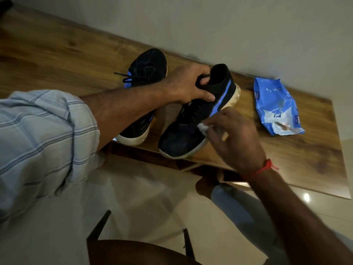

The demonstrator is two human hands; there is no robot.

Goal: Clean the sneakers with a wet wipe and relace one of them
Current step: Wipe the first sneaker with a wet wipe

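Two black sneakers with blue stripes and white soles lie on a wooden table (286, 159). My left hand (188, 84) grips the right-hand sneaker (193, 119) at its collar, fingers inside the opening and thumb on the side. My right hand (233, 134) pinches a crumpled white wet wipe (203, 128) against that sneaker's side near the sole. The other sneaker (147, 73) lies to the left, laced, partly hidden behind my left forearm.
A blue pack of wet wipes (277, 108) lies on the table to the right of the sneakers, near the wall. A dark chair (133, 251) stands below me on the pale tiled floor. My bent knee shows under the table's front edge.
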